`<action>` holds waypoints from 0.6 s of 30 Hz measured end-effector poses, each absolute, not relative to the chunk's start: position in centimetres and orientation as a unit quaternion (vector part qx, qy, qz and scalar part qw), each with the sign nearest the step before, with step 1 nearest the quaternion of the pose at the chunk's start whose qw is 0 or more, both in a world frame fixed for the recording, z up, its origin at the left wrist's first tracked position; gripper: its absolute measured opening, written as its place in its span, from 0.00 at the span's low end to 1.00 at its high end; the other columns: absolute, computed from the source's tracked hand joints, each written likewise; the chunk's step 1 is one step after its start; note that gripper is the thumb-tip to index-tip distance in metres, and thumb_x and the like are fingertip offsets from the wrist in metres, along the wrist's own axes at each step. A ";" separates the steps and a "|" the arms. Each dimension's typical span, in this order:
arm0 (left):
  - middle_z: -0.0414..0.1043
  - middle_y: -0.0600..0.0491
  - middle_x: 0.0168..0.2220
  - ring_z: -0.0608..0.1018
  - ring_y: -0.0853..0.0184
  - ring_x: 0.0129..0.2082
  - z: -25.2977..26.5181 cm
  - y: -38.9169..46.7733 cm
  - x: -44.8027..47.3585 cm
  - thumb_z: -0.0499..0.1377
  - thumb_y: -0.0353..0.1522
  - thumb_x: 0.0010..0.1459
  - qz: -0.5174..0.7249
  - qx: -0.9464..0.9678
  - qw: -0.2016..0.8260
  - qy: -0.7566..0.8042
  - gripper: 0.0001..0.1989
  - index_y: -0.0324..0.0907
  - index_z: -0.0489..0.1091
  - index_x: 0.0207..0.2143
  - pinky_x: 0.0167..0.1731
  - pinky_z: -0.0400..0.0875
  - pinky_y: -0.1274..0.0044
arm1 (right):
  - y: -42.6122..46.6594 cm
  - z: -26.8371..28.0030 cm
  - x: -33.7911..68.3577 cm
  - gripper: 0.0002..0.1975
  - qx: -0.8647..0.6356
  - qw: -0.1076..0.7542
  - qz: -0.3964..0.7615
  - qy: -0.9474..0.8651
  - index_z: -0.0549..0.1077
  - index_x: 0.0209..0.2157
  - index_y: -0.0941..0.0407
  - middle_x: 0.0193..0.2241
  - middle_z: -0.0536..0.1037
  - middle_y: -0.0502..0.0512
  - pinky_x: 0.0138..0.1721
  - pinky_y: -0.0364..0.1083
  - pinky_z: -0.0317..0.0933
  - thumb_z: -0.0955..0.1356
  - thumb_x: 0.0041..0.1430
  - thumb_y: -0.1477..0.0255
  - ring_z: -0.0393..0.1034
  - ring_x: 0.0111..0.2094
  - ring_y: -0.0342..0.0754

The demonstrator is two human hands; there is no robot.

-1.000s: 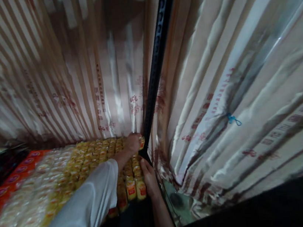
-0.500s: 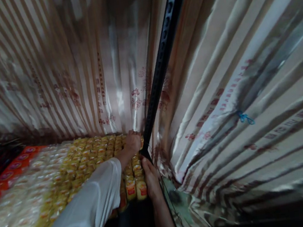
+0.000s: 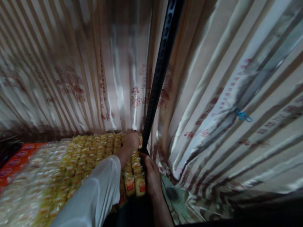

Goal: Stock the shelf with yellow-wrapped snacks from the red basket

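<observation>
Presently catalogued, one shelf of stock viewed from above.

Left hand [image 3: 131,141]: extended in a white sleeve [image 3: 91,207] to the far right corner of the yellow jars [image 3: 95,154]; seen closed over a jar top there, though the grip itself was hidden by the knuckles.

Right hand [image 3: 151,175]: clenched around the foot of the black slotted upright [image 3: 161,63], just beside the nearest jars.

Step in hand, as judged: a jar was being grasped at the back row while the body was steadied on the upright. A straight upward lift was judged to be called for next, the jars being packed touching one another.

Adjoining stock: clear-wrapped packs [image 3: 21,205] and orange-red packs [image 3: 5,171] were noted to the left.

Writing: red characters were seen on the hanging plastic sheeting [image 3: 247,78], too blurred to be read; red jar labels [image 3: 140,187] likewise illegible. A blue tie [image 3: 242,116] was noted on the sheeting.
</observation>
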State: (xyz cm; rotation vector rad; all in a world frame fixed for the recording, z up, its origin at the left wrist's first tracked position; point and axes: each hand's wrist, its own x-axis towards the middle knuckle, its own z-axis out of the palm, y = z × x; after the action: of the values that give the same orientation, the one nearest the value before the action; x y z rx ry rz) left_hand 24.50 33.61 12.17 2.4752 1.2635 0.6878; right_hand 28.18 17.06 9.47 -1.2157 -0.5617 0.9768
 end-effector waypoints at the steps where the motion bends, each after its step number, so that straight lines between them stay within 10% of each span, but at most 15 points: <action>1: 0.74 0.44 0.37 0.72 0.58 0.42 12.4 33.4 24.4 0.55 0.25 0.50 0.236 0.858 0.132 0.437 0.09 0.37 0.73 0.34 0.49 0.63 0.67 | 16.9 9.5 28.2 0.26 -0.552 0.675 0.424 -0.243 0.74 0.45 0.56 0.46 0.76 0.56 0.48 0.48 0.62 0.66 0.51 0.52 0.68 0.49 0.53; 18: 0.74 0.51 0.39 0.74 0.67 0.43 17.2 15.3 16.8 0.50 0.25 0.57 0.349 0.830 0.247 0.358 0.13 0.42 0.72 0.39 0.47 0.67 0.75 | 8.5 10.0 24.3 0.22 -0.650 0.670 0.216 -0.288 0.71 0.45 0.59 0.48 0.74 0.61 0.52 0.50 0.59 0.61 0.57 0.59 0.67 0.50 0.51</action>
State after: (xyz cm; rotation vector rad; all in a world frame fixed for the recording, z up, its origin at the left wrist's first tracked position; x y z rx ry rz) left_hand 16.80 15.35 17.24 2.2634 0.9748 0.9517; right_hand 24.27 8.53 9.97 -1.4643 -0.6497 0.4868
